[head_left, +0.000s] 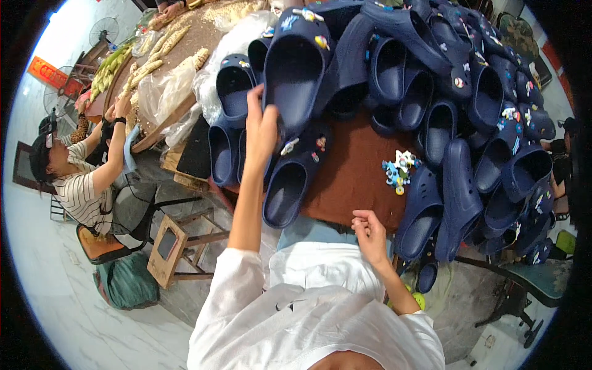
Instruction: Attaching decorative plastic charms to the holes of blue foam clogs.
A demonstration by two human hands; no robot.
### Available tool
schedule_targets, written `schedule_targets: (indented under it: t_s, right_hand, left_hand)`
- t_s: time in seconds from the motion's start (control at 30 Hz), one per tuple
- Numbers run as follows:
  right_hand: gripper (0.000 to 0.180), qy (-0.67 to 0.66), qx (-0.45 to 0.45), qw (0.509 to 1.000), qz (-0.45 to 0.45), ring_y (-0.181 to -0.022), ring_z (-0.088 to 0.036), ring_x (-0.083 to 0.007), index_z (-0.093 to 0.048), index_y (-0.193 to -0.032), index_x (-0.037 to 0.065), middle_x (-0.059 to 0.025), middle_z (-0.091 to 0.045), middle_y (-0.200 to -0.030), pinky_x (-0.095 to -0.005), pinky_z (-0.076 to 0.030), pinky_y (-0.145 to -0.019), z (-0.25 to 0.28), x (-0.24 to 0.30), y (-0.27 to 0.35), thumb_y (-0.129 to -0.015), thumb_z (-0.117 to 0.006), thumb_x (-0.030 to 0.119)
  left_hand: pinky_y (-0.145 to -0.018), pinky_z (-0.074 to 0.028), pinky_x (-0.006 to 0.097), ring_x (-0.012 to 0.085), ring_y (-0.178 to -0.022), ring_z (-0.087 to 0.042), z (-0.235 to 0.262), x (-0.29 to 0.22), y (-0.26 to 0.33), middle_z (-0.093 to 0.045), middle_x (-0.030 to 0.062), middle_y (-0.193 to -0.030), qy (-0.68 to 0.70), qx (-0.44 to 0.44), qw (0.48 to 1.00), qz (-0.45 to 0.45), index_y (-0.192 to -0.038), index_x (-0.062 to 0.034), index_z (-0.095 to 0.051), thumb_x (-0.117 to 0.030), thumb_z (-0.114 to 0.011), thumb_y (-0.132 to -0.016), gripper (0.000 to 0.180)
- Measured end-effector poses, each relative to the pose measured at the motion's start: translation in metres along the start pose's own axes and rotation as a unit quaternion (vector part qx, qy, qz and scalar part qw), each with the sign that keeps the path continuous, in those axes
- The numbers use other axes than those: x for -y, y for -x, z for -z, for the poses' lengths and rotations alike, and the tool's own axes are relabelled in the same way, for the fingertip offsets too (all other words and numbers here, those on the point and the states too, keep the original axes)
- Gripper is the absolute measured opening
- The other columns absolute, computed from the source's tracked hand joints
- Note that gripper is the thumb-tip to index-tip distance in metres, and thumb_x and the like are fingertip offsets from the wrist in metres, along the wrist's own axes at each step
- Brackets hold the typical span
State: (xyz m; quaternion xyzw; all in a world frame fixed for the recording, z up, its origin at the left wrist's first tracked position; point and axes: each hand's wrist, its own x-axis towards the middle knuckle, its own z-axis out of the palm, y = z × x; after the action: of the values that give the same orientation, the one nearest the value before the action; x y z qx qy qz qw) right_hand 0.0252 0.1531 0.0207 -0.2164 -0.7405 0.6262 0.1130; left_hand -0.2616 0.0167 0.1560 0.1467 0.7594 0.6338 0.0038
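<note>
My left hand (262, 131) grips a navy clog (295, 80) by its heel side, and small charms show on the clog's toe. Just below it another navy clog (288, 185) with charms lies at the table's near edge, its heel toward me. My right hand (370, 237) rests in the air by the same edge, fingers half bent and apart, with nothing visible in it. A small cluster of blue, white and yellow charms (401, 171) lies on the brown tabletop (354, 176), beyond my right hand.
A large heap of navy clogs (441, 129) fills the table's right side. Clear plastic bags (169, 92) and corn cobs (169, 42) cover a table to the left, where a person in a striped shirt (83, 185) sits. A wooden stool (169, 250) stands at lower left, an office chair (533, 277) at right.
</note>
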Motion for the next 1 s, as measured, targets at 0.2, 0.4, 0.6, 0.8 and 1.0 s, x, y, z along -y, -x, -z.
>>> schedule_targets:
  t_s: [0.2,0.4,0.6,0.8,1.0]
  right_hand:
    - [0.018,0.051,0.007,0.999,-0.018,-0.079,-0.064,-0.0149,-0.061,-0.110,0.001,-0.0089,-0.065,-0.095,-0.0268,-0.052,-0.066,0.009,-0.010,0.009,-0.093,-0.057,0.007]
    - [0.016,0.075,0.020,0.997,-0.008,-0.080,-0.062,-0.0136,-0.061,-0.107,0.002,-0.0066,-0.064,-0.095,-0.0260,-0.050,-0.067,0.001,-0.010,0.009,-0.092,-0.058,0.007]
    - [0.018,0.059,0.084,0.995,0.015,-0.081,-0.064,-0.0176,-0.061,-0.108,0.002,-0.0101,-0.063,-0.098,-0.0288,-0.051,-0.067,-0.020,0.005,-0.001,-0.091,-0.059,0.008]
    - [0.038,0.077,0.162,0.983,0.039,-0.084,-0.063,-0.0174,-0.052,-0.121,0.002,-0.0109,-0.062,-0.101,-0.0302,-0.052,-0.070,-0.055,0.012,-0.005,-0.088,-0.068,0.014]
    - [0.068,0.018,0.253,0.967,-0.010,-0.093,-0.065,-0.0261,-0.028,-0.137,-0.006,-0.0214,-0.058,-0.113,-0.0353,-0.055,-0.071,-0.100,-0.006,-0.006,-0.092,-0.065,0.030]
  left_hand:
    - [-0.083,-0.047,0.040,0.0339,-0.089,-0.065,-0.013,0.016,-0.067,-0.066,0.0224,-0.090,-0.113,-0.031,0.993,-0.007,-0.129,-0.0069,-0.048,-0.029,-0.048,-0.084,0.049]
    - [-0.089,-0.046,0.042,0.0410,-0.099,-0.062,-0.028,-0.002,-0.083,-0.067,0.0234,-0.103,-0.188,-0.078,0.973,-0.104,-0.113,-0.0058,-0.065,-0.038,-0.051,-0.085,0.045]
    - [-0.090,-0.046,0.043,0.0377,-0.100,-0.062,-0.024,0.008,-0.108,-0.067,0.0196,-0.100,-0.345,-0.148,0.913,-0.159,-0.111,-0.0087,-0.068,-0.040,-0.052,-0.086,0.044]
    - [-0.084,-0.046,0.047,0.0381,-0.092,-0.061,-0.030,0.027,-0.099,-0.066,0.0183,-0.095,-0.299,-0.136,0.929,-0.170,-0.106,-0.0091,-0.069,-0.039,-0.056,-0.086,0.038]
    - [-0.087,-0.044,0.046,0.0372,-0.099,-0.059,-0.028,0.022,-0.077,-0.063,0.0201,-0.107,-0.243,-0.135,0.939,-0.203,-0.116,-0.0053,-0.063,-0.036,-0.054,-0.092,0.040]
